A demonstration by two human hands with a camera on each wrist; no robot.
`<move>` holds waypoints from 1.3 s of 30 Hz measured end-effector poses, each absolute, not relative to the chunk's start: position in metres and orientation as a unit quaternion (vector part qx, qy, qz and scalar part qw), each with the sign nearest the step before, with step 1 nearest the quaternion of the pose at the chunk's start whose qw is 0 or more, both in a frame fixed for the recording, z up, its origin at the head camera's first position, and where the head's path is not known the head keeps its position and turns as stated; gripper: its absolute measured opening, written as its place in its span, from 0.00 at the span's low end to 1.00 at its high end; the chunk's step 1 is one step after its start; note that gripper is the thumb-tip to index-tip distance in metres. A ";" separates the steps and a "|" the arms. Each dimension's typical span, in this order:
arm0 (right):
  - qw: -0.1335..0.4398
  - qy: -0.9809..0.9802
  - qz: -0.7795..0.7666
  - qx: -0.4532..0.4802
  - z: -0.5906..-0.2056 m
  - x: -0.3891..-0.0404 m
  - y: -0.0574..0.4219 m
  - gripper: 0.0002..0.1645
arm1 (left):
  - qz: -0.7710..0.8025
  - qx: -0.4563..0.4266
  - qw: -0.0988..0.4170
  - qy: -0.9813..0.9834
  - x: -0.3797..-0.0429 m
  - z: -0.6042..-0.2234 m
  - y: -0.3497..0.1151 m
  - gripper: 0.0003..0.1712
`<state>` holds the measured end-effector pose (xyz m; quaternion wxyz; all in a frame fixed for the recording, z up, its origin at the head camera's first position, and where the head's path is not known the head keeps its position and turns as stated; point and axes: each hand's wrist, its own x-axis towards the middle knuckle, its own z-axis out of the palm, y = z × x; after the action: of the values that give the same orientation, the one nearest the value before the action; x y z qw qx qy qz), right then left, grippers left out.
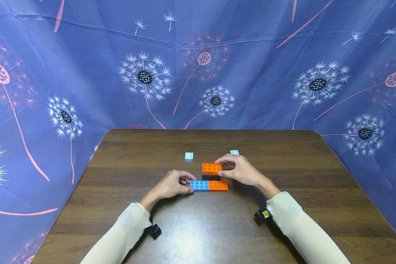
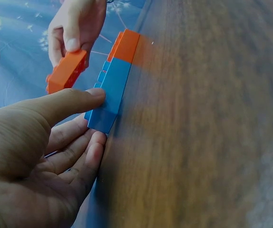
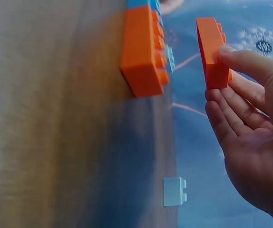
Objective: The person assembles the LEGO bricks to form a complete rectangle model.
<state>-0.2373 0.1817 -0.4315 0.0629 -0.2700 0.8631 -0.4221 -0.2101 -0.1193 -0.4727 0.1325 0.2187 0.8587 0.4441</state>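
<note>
A blue brick (image 1: 199,186) and an orange brick (image 1: 218,186) lie end to end in a row on the table. My left hand (image 1: 173,184) pinches the blue brick at its left end, thumb on the near side and fingers behind. In the left wrist view the thumb presses the blue brick's side wall (image 2: 110,92). My right hand (image 1: 244,171) holds a second orange brick (image 1: 211,168) by its right end, raised above the table just behind the row. The right wrist view shows the thumb against the side of this raised orange brick (image 3: 212,50).
A small light-blue brick (image 1: 189,156) stands farther back on the brown wooden table (image 1: 135,154). Another small light-blue brick (image 1: 234,152) sits behind my right hand, partly hidden by it. A blue cloth with dandelion prints (image 1: 250,73) hangs beyond the table's far edge.
</note>
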 end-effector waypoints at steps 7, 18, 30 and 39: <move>0.067 0.861 -0.414 -0.289 -0.436 -0.220 0.184 0.23 | 0.438 0.221 0.133 0.861 -0.209 -0.472 -0.120 0.19; 0.091 0.857 -0.412 -0.295 -0.450 -0.213 0.178 0.22 | 0.442 0.217 0.134 0.860 -0.209 -0.473 -0.120 0.19; 0.088 0.857 -0.409 -0.301 -0.455 -0.212 0.175 0.22 | 0.443 0.221 0.133 0.859 -0.209 -0.471 -0.118 0.18; 0.086 0.854 -0.410 -0.308 -0.456 -0.213 0.176 0.22 | 0.433 0.231 0.112 0.864 -0.208 -0.468 -0.114 0.20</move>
<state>-0.2127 0.1763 -0.4562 0.0859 -0.3082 0.8542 -0.4099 -0.2083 -0.1136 -0.4684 0.1121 0.2312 0.8638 0.4335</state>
